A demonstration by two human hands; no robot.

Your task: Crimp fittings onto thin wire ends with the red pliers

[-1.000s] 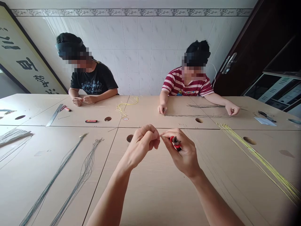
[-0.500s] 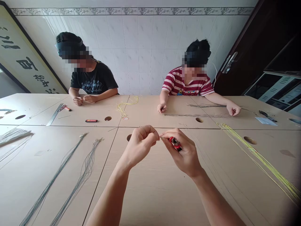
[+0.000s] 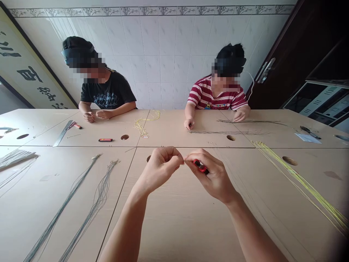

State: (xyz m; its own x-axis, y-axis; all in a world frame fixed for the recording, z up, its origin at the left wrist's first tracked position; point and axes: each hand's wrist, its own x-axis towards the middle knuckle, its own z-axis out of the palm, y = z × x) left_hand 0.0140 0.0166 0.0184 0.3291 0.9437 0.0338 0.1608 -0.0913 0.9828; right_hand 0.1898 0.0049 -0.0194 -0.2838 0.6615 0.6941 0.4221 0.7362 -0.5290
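My left hand [image 3: 165,168] is closed in a pinch above the middle of the table, on something too small to make out. Close on its right, my right hand [image 3: 214,174] is curled round a small red and black tool [image 3: 201,166], with thumb and forefinger pinched together. The fingertips of both hands nearly meet. Thin pale strands [image 3: 242,182] run along the table to the right of my right hand. To the left of my left forearm lie two bundles of grey cords, one darker [image 3: 69,200] and one looser [image 3: 100,198].
Yellow cords [image 3: 297,174] lie at the right. Across the table [image 3: 169,127] sit a person in black [image 3: 109,91] and a person in stripes [image 3: 218,92]. Before them are a metal ruler [image 3: 62,134], a red and black cutter [image 3: 105,140], yellow cords [image 3: 140,125] and dark strands [image 3: 229,132].
The striped person's hand at the right has drawn back leftward towards the body. My hands have barely moved; the red tool has tilted and shifted slightly left in my right hand.
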